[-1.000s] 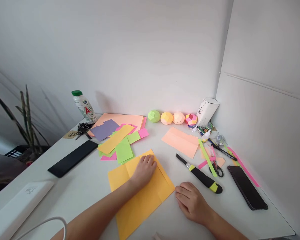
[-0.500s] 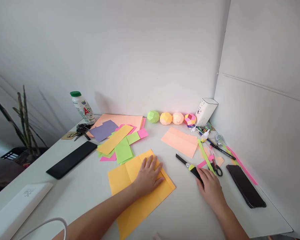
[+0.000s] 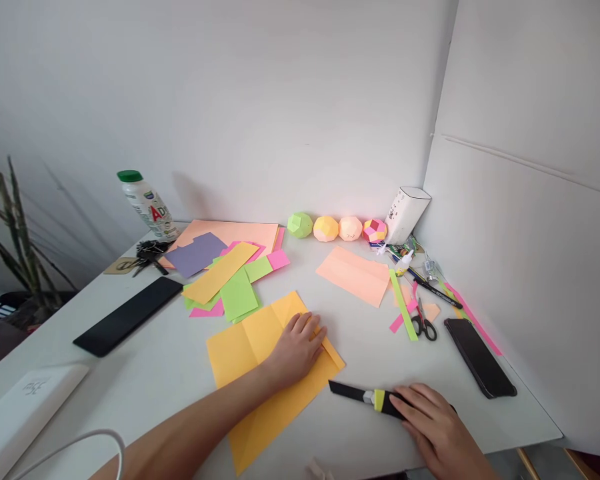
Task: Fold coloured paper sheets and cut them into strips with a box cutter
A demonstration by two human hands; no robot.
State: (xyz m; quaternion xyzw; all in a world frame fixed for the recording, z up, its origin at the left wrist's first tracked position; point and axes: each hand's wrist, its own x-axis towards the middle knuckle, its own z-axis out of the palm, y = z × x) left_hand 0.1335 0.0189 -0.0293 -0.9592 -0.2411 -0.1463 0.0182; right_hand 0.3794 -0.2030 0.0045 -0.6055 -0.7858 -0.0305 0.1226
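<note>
An orange-yellow sheet of paper (image 3: pixel 240 337), creased and with a narrow folded strip along its right side, lies on the table. My left hand (image 3: pixel 296 347) rests on its right part, fingers close together and slightly bent over the folded strip; the thumb is hidden. To the right, my right hand (image 3: pixel 435 420) is closed around the black and yellow handle of a utility knife (image 3: pixel 379 400). The blade sticks out and points left, just short of the paper's lower right edge. Part of the handle is covered by my fingers.
Cut paper pieces (image 3: pixel 240 293) lie behind the sheet, with a peach sheet (image 3: pixel 355 275) to their right. Scissors (image 3: pixel 424 327) and a phone (image 3: pixel 480 357) are at the right. Paper balls (image 3: pixel 326 229) line the wall. A black slab (image 3: pixel 129 315) and a bottle (image 3: pixel 150 210) stand left.
My right hand has moved nearer with the knife and turned it, so the blade points left toward the paper. My left hand's fingers have drawn together. The view has shifted slightly.
</note>
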